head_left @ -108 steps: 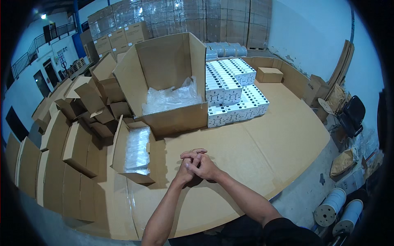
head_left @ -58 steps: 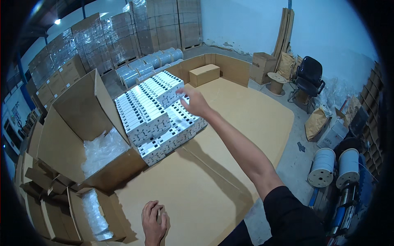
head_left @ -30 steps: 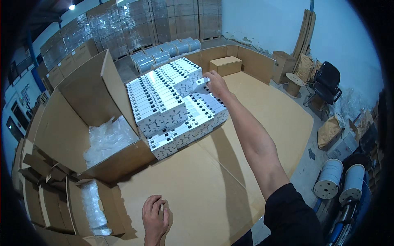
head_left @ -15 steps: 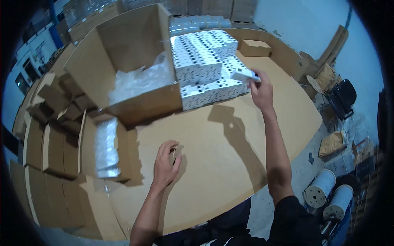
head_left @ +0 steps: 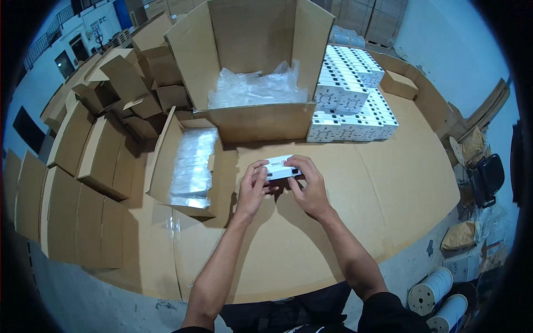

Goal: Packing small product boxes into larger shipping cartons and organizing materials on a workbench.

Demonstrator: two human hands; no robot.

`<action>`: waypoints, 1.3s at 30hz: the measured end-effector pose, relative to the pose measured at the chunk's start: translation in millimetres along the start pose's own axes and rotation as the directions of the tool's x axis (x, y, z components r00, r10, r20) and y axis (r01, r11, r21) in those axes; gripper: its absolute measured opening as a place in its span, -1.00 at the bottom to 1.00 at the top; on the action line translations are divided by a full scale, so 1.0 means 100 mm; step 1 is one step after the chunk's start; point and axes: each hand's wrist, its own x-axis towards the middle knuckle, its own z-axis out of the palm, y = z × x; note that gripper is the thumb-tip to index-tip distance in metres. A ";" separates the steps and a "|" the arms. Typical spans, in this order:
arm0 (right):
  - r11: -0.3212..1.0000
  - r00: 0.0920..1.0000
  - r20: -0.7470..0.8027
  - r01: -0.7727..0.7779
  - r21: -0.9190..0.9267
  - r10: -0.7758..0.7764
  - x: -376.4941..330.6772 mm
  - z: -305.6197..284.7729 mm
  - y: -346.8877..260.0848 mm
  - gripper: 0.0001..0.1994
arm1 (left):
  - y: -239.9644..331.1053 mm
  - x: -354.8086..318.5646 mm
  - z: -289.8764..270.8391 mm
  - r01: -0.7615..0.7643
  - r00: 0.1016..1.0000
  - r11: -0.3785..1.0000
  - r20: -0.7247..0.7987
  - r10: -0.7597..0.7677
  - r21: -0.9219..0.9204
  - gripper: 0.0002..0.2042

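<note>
The big open carton stands on the table — stacked small boxes just right of it. A smaller open carton lies before its left corner, folded cartons farther left.

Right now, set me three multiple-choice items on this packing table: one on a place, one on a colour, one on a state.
1. Where is the stack of small white boxes?
A. Right of the big open carton
B. Inside the big open carton
C. On the floor by the spools

2. What colour is the small box held in both hands?
A. Brown
B. White
C. Blue

3. How does the big open carton stand?
A. Taped shut
B. Flattened
C. Flaps up, clear plastic inside

Answers:
1. A, the stack sits on the cardboard-covered table beside the carton's right wall.
2. B, the box between the left hand and right hand is white with dark marks.
3. C, its flaps stand open and crumpled clear plastic lies inside.
</note>
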 end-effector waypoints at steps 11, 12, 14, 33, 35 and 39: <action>0.862 0.946 0.020 -0.304 0.406 0.324 -0.05 0.19 0.55 -0.70 | 0.12 0.16 0.05 -0.210 0.973 0.914 -0.019 0.230 0.347 -0.26; 0.861 0.945 0.018 -0.306 0.406 0.327 -0.03 0.18 0.51 -0.70 | 0.13 0.14 0.03 -0.229 0.968 0.902 -0.007 0.249 0.367 -0.32; 0.940 0.971 -0.038 -0.216 0.264 0.234 0.01 0.16 0.42 -0.64 | 0.04 0.17 -0.10 -0.237 0.965 0.852 0.015 0.261 0.467 -0.37; 0.965 0.972 0.070 -0.231 0.125 0.224 -0.01 0.06 0.42 -0.41 | 0.38 -0.08 -0.01 -0.378 0.848 0.655 -0.039 0.528 0.654 -0.50; 0.986 0.990 0.044 -0.141 0.089 0.138 -0.02 0.06 0.53 -0.47 | 0.64 -0.05 0.16 -0.404 0.803 0.610 -0.055 0.593 0.681 -0.61; 0.937 0.968 0.013 -0.245 0.249 0.249 -0.05 0.08 0.54 -0.45 | 1.31 0.50 0.52 -0.498 0.713 0.364 0.132 0.689 0.787 -0.85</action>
